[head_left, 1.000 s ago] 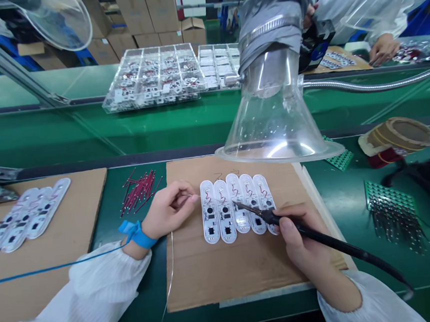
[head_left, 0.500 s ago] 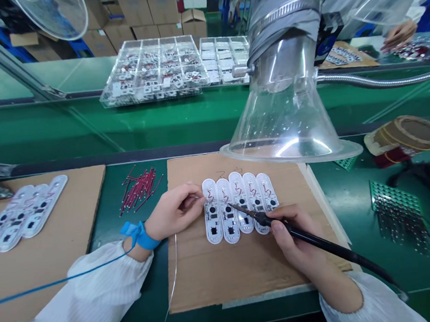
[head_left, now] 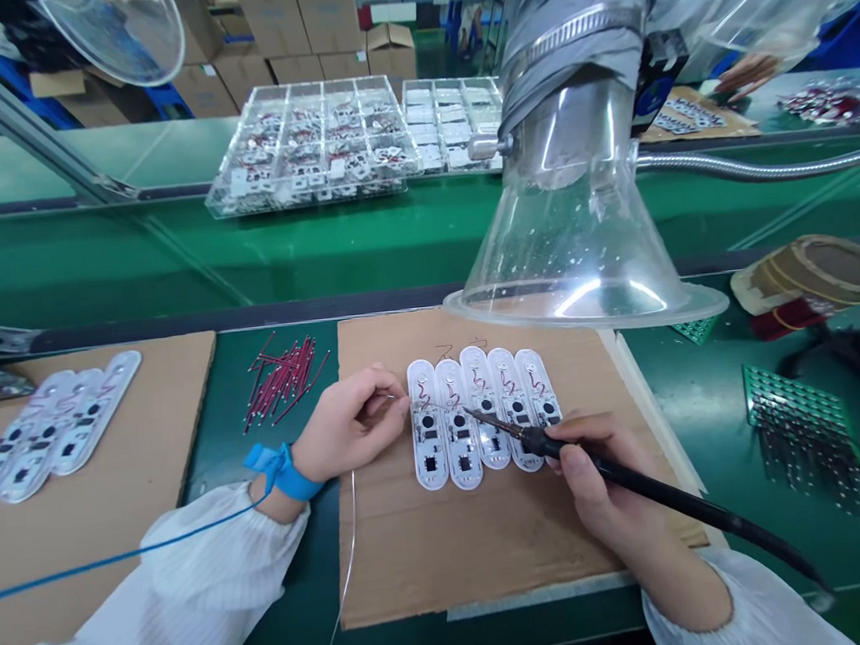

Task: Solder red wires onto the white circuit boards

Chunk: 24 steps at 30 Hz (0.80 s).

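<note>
Several white oval-ended circuit boards (head_left: 429, 438) lie side by side on a cardboard sheet (head_left: 405, 556), each with thin red wires and black parts. My right hand (head_left: 613, 477) grips a soldering iron (head_left: 553, 444), its tip over the second board from the left. Pinched in my left hand (head_left: 359, 417) is a thin solder wire (head_left: 354, 540); its end reaches toward the boards and the rest trails down over the cardboard's left edge. A blue wrist strap (head_left: 285, 473) circles my left wrist. Whether tip and solder touch is too small to tell.
Red wire pieces (head_left: 285, 380) lie left of the cardboard. More white boards (head_left: 96, 412) rest on another sheet at left. A clear fume funnel (head_left: 580, 239) hangs above. Green circuit boards (head_left: 794, 396) and a round tan container (head_left: 814, 279) stand at right. A co-worker's hand (head_left: 751, 74) is behind.
The whole view has shifted slightly. The iron's tip stays near the second board, with my right hand a touch farther right. The co-worker's hand has moved left.
</note>
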Available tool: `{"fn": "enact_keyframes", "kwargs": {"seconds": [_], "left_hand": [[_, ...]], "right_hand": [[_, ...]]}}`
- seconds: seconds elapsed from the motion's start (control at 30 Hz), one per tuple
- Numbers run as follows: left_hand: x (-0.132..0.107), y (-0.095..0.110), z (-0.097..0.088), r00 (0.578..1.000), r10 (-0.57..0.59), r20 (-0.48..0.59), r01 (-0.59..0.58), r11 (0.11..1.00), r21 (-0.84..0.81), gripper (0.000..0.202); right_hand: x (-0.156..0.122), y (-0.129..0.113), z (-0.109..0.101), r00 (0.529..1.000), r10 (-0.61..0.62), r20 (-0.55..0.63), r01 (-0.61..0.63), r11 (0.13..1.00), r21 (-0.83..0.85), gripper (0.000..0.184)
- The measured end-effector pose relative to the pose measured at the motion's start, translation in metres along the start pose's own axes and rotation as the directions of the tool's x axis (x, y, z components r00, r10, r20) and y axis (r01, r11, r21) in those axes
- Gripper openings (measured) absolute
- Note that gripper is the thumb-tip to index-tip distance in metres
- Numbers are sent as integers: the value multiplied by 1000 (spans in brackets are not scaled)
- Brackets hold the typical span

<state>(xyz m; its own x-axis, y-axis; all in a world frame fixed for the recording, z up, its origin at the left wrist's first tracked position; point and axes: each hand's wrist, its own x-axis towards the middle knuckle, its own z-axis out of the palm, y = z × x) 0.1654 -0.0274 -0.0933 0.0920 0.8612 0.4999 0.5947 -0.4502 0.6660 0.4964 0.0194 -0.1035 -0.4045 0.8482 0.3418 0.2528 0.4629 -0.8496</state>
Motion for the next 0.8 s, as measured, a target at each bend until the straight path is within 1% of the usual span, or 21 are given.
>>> {"fn": "enact_keyframes", "kwargs": {"seconds": [0.13,0.3,0.47,0.53,0.63,0.73,0.8], "left_hand": [[0,0,0,1000,2,5,-3,1000,11,11],[2,3,0,1000,5,21,-5,1000,26,10],[5,7,0,997,31,67,-34,999,42,11],[6,7,0,996,51,67,-55,997,49,11],[6,5,-4,997,77,23,-78,995,55,11],[4,-2,-12,992,103,-68,-99,993,61,13],[3,-7,-16,987,89,-135,-81,995,58,13]], "right_hand": [[9,-8,3,996,-59,73,63,997,-49,9],[20,-19,5,985,-127,118,140,984,-108,12],[23,-23,5,981,-154,118,170,977,-133,12],[23,-23,6,981,-158,113,174,973,-151,12],[25,-25,6,978,-180,107,197,965,-172,13],[26,-26,6,974,-189,124,208,965,-162,10],[25,-24,4,975,-177,134,197,969,-152,8]]}}
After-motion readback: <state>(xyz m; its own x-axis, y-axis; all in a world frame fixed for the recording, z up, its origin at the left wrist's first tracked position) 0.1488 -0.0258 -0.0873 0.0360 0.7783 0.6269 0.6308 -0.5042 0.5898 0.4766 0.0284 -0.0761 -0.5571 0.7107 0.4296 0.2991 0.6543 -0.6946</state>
